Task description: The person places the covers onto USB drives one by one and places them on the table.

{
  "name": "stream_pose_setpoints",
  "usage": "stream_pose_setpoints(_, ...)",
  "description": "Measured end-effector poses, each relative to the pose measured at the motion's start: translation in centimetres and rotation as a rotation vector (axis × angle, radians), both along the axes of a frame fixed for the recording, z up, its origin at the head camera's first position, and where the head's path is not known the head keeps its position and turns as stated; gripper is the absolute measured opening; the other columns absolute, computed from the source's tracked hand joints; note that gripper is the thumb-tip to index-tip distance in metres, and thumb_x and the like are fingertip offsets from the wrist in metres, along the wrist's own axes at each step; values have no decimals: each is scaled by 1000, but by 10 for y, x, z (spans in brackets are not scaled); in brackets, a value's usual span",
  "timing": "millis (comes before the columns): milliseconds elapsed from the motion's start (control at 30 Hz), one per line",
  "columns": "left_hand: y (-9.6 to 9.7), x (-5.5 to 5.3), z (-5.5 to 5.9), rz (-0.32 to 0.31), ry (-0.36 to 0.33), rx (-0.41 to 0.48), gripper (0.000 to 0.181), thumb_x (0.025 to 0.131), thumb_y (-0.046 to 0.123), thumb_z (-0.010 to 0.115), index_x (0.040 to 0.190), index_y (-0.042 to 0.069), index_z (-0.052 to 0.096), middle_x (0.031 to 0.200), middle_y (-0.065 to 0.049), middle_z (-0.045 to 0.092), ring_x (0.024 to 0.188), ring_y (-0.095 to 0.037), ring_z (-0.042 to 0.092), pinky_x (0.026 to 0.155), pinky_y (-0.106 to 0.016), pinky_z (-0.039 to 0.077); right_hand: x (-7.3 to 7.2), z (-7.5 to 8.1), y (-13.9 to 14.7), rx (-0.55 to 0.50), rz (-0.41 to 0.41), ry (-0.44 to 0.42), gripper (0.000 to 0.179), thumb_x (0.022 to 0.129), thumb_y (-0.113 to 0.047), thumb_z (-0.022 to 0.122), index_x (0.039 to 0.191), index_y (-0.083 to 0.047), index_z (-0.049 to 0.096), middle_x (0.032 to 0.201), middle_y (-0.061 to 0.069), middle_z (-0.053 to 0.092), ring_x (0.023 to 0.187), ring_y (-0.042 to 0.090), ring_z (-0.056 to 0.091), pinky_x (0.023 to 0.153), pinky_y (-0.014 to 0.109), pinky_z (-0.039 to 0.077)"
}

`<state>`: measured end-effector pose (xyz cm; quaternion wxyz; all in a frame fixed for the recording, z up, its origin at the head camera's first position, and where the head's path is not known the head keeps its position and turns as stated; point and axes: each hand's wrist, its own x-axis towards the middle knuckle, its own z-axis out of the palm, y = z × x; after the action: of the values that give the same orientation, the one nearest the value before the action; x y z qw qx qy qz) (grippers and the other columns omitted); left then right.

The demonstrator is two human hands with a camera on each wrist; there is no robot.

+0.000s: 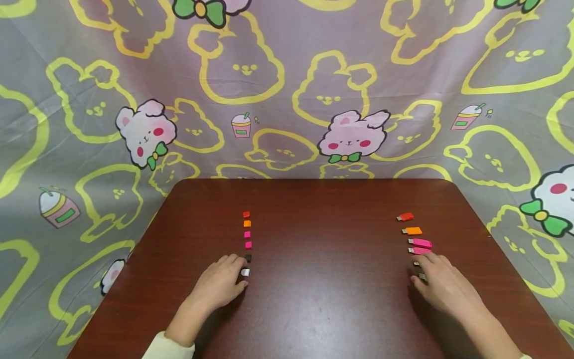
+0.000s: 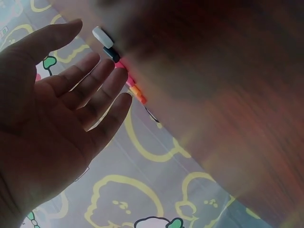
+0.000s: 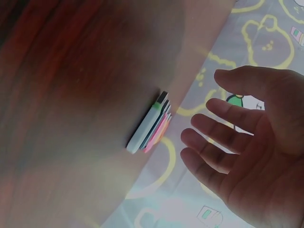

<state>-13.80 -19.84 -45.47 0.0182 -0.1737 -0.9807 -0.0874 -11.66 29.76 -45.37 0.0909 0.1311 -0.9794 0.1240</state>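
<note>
My left hand [image 1: 218, 282] hovers beside a white cap [image 1: 245, 272] and a black cap [image 1: 248, 258], its fingers spread and loosely bent. Beyond these, two pink caps [image 1: 248, 245], an orange cap [image 1: 247, 224] and a red cap [image 1: 246, 214] continue the column. On the other side my right hand [image 1: 443, 285] is over the near end of a column of USB flash drives, its fingers relaxed around nothing. Its fingers partly hide the nearest two in the head view; the right wrist view shows a white USB flash drive [image 3: 142, 130] in front. Both palms hold nothing.
Further up the right column lie a red flash drive [image 1: 405, 217], an orange flash drive [image 1: 412, 231] and two pink flash drives [image 1: 420, 243]. All rest on a dark brown table [image 1: 323, 279]. A patterned cloth [image 1: 287, 75] hangs behind and along both sides.
</note>
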Motion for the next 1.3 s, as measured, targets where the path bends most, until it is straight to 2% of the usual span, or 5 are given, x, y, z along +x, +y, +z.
stream_pose_setpoints(367, -1, -2, -4, 2, 16, 8, 30, 81, 20, 84, 104, 9, 69, 100, -2, 67, 96, -25, 64, 80, -44, 53, 4, -5, 18, 3, -13, 11, 39, 74, -10, 82, 107, 2, 65, 99, 16, 65, 93, 42, 59, 81, 57, 49)
stream_pose_setpoints(567, -1, -2, -6, -5, 15, 8, 28, 81, 18, 84, 102, 9, 69, 96, -2, 66, 93, -25, 65, 78, -44, 53, 7, -8, 25, 6, -4, 54, 34, 70, -6, 81, 100, 0, 66, 95, 13, 65, 88, 39, 59, 77, 55, 49)
stream_pose_setpoints(800, -1, -4, -7, -6, 15, -2, 25, 80, 17, 84, 99, 10, 69, 93, 0, 64, 90, -23, 64, 76, -43, 53, 7, -10, 29, 20, -5, 37, 30, 69, -3, 81, 95, -1, 66, 90, 11, 64, 85, 36, 59, 76, 54, 49)
stream_pose_setpoints(1100, -1, -5, -8, -14, 30, -4, 22, 80, 13, 84, 99, 10, 72, 93, -1, 64, 90, -24, 64, 74, -43, 53, 7, -17, 35, 36, 26, 115, 30, 65, 3, 81, 88, -6, 64, 84, 6, 62, 77, 31, 60, 70, 50, 49)
stream_pose_setpoints(1300, -1, -6, -9, -17, 30, 0, 22, 81, 12, 84, 99, 10, 73, 92, 0, 64, 90, -23, 64, 73, -41, 53, 7, -17, 38, 38, 10, 37, 28, 69, 4, 80, 90, -6, 65, 86, 7, 63, 80, 31, 61, 72, 51, 50)
